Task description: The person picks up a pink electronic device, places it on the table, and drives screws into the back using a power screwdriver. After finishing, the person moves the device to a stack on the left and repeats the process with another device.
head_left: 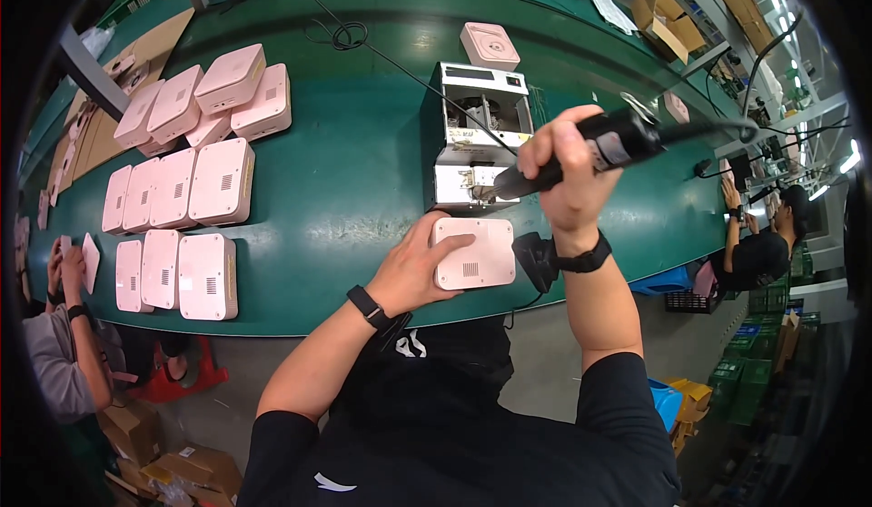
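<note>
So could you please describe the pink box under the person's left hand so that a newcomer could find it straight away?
Start from the long green belt and go to its near edge, just in front of the open white machine. The pink box lies flat there, vent grille up, under the left hand. It lies alone, unlike the pink boxes grouped far left.

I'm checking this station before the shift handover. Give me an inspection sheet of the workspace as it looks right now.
Surface: green conveyor belt, curved by the lens.
Job's things: pink casing flat at the belt's near edge; black powered screwdriver, tip down toward the white fixture machine.
Clutter: rows of pink casings at left; one more pink unit behind the machine.
Hands: left hand presses on the casing; right hand grips the screwdriver.
Cables: black cord looped on the belt; the screwdriver's cable runs right.
Surroundings: co-workers at both sides, cardboard boxes on the floor.
</note>
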`<state>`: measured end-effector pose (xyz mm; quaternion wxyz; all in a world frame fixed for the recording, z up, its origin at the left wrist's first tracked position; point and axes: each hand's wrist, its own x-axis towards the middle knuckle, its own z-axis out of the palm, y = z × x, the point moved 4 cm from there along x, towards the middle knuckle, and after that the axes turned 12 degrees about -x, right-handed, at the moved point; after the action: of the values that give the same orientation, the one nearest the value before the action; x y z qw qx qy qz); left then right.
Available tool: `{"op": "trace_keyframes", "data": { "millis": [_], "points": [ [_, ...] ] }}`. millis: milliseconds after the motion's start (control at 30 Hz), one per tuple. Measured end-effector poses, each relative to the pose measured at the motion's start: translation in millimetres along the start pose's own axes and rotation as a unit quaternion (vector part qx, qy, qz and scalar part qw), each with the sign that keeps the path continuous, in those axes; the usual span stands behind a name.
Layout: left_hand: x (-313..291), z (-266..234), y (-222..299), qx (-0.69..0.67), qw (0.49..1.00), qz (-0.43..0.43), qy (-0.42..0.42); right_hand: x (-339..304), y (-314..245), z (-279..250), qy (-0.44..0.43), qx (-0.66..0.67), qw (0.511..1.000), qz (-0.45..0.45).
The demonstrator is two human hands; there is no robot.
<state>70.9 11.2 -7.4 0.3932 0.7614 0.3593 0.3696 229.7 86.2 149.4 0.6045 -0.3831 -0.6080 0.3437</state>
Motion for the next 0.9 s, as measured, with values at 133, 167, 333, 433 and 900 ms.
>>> {"op": "trace_keyframes", "data": {
  "millis": [133,167,333,433,900],
  "points": [
    [2,4,2,-0.009,1.000,0.001,-0.007,-1,4,3,-0.023,-0.033,0.999,0.014],
    [2,4,2,-0.011,1.000,-0.003,-0.009,-4,3,5,-0.030,-0.028,0.999,0.026],
    [3,3,-2,-0.003,1.000,0.005,0.003,-18,-5,16,-0.078,0.056,0.995,0.039],
    [2,2,-2,-0.005,1.000,0.006,0.003,-24,-8,26,-0.091,0.060,0.992,0.055],
    [2,4,-4,0.011,1.000,0.025,0.001,-40,21,40,-0.126,-0.012,0.992,0.011]
  ]
}}
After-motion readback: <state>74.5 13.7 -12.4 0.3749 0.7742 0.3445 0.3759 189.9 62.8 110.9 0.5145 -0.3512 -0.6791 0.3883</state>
